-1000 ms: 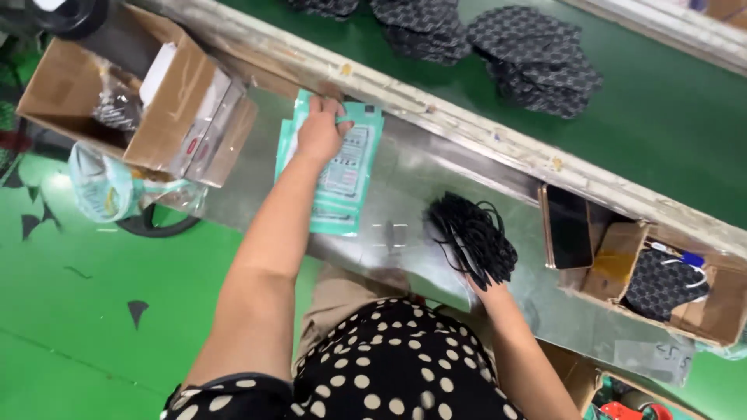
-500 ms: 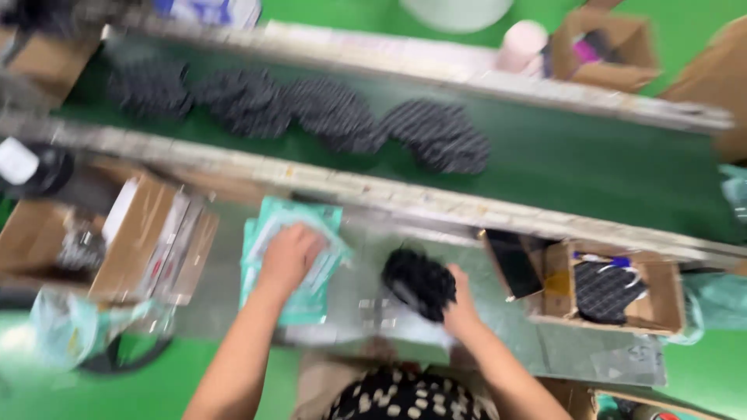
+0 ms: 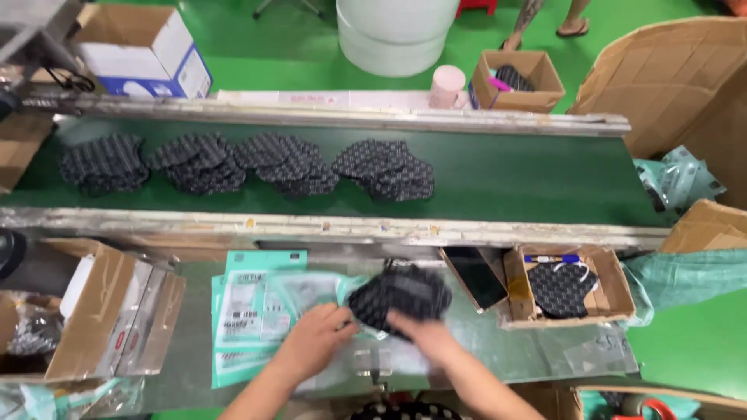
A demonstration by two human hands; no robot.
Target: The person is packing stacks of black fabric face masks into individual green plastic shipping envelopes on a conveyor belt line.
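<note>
Green flooring surrounded the worktop (image 3: 194, 365); both hands had come together, left hand (image 3: 315, 342) and right hand (image 3: 420, 336) now gripping the dark mask bundle (image 3: 401, 297) over the teal packets (image 3: 253, 311).

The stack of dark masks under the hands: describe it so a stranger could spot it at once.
Start at the long green conveyor belt, then drop to the metal work table on its near side. The dark patterned mask stack lies there, half on a teal packaging pouch; unlike the piles on the belt, both hands touch it.
</note>
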